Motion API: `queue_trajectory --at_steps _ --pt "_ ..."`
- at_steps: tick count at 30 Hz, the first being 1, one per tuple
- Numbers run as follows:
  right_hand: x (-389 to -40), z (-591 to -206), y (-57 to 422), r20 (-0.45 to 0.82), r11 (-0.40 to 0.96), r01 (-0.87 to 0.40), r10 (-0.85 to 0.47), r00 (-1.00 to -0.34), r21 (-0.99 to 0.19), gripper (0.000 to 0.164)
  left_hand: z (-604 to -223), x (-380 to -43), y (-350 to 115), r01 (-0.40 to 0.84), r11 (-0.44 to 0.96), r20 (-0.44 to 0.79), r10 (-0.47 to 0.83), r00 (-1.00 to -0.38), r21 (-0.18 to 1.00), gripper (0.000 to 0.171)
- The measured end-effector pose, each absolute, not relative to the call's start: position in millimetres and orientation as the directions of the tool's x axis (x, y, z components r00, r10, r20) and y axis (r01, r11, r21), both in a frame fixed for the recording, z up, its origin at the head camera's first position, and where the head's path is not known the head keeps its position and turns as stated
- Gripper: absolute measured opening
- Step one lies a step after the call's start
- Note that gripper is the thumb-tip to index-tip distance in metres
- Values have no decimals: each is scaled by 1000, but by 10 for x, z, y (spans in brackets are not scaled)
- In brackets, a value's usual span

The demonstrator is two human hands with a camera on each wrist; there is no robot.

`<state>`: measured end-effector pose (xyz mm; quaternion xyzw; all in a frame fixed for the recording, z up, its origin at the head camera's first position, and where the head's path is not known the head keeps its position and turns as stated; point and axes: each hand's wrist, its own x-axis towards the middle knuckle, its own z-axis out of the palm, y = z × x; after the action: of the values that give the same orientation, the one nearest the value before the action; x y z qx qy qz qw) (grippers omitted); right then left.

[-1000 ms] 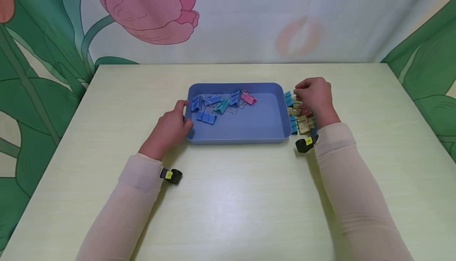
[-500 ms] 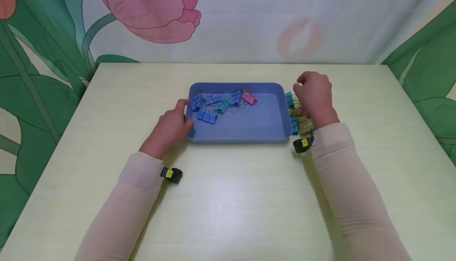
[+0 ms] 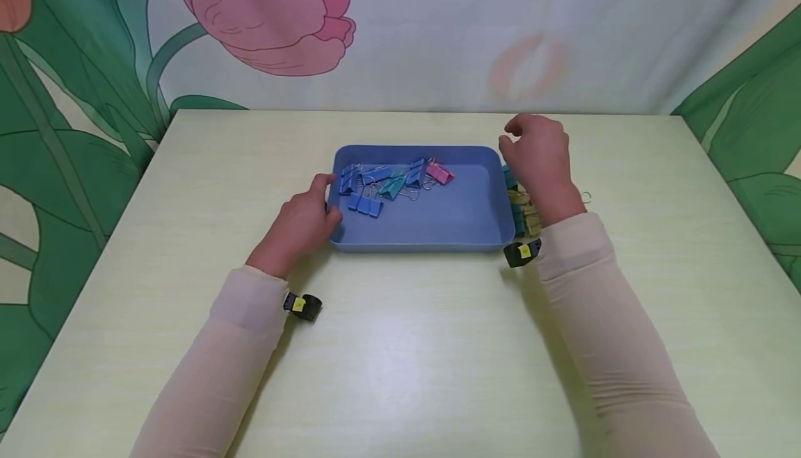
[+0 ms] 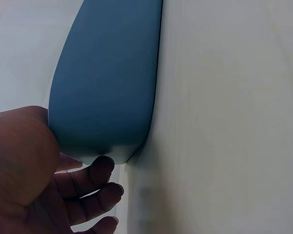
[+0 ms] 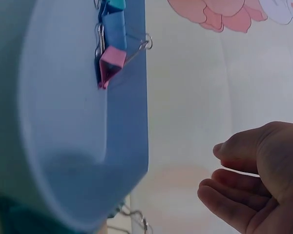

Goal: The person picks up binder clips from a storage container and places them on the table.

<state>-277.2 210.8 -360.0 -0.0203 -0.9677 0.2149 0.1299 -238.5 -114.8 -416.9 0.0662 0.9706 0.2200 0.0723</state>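
My left hand [image 3: 302, 225] grips the left end of the blue tray [image 3: 432, 247], thumb at its front corner and fingers at the end wall. In the left wrist view, bent fingers [image 4: 107, 168] lie against that wall. The tray holds several binder clips on its left side: blue clips [image 3: 365, 205], a teal clip [image 3: 393, 185] and a pink clip [image 3: 440, 172]. My right hand [image 3: 538, 159] is raised by the tray's right end, over a group of gold binder clips [image 3: 532, 220] and teal clips that it partly hides. Its thumb and fingers [image 5: 229, 192] are apart, nothing between them.
The pale table [image 3: 388, 347] stretches around the tray. Behind it hangs a curtain [image 3: 425, 34] with a printed pink flower. A small clip handle [image 3: 586, 197] shows just right of my right wrist. Each wrist wears a black camera [image 3: 305, 307].
My right hand has lifted away from the clips beside the tray and moved left toward the tray's back right corner, its fingers parting. The left hand and the tray stay in place.
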Motion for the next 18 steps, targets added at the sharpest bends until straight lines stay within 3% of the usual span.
queue_trajectory --at_steps 18 --pt "-2881 -3633 1674 205 886 -59 42 -978 -461 34 -4178 -2386 -1167 105 892 -106 167 -980 439 55"
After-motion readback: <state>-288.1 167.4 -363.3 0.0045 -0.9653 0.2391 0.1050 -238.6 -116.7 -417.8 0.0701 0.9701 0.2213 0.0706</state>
